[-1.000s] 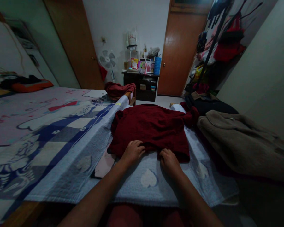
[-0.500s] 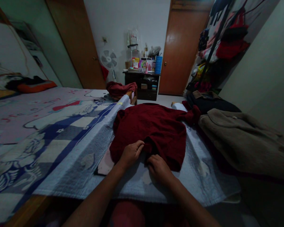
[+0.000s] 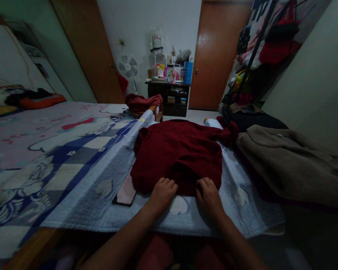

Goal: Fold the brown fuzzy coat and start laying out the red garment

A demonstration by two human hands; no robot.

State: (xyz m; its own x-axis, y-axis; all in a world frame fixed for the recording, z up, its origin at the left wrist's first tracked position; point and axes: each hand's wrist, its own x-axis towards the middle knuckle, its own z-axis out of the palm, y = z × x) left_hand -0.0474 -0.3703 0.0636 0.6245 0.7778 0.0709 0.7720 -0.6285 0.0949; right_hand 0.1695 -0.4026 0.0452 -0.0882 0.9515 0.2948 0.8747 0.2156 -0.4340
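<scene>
A dark red long-sleeved garment [image 3: 177,150] lies spread on a light blue quilted cloth [image 3: 124,217] with pale heart patches. Its near edge faces me, and a bunched sleeve sticks out at the far right. My left hand [image 3: 163,192] is closed on the near edge, left of the middle. My right hand [image 3: 208,191] pinches the same edge farther right, its fingers curled over the fabric. Between the hands the edge lies fairly straight, with a loose fold just above. A flat pinkish pad [image 3: 125,192] with a dark border shows from under the garment's left side.
A bed with a patterned blanket [image 3: 81,150] fills the left. Reddish cloth [image 3: 143,102] hangs over a wooden rail beyond. Right of the garment lie a grey-brown coat [image 3: 287,161] and a dark jacket [image 3: 250,117]. A fan [image 3: 128,67] and a dark cabinet [image 3: 169,99] stand at the back.
My hands have moved apart, the right one farther to the right, and the left slightly nearer me. The garment's near edge, gathered upward before, is now drawn down and straighter.
</scene>
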